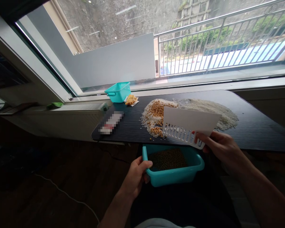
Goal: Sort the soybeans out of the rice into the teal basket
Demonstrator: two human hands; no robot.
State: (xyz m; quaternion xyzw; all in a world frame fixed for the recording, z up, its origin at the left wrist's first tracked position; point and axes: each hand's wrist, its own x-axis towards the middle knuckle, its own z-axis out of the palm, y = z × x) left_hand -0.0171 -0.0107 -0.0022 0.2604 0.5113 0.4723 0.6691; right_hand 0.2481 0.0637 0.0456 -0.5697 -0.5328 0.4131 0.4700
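Beans (169,158), round and dark, lay inside the turquoise rectangular plastic tub (174,180), whose rim your left hand (135,175) gripped, apparently steadying it below the edge of the black wood-grained table (258,131). Your right hand (220,144) grasped a flat white slotted plastic plate (190,120) by one end, probably keeping most of it uncovered. Golden beans (158,109) and white rice (210,106) lay heaped beyond.

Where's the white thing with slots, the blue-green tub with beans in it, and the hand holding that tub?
White slotted thing (189,122): head view, middle of its flat sheet.
Blue-green tub (174,178): head view, outside of its near wall.
Left hand (134,174): head view, back of the hand.
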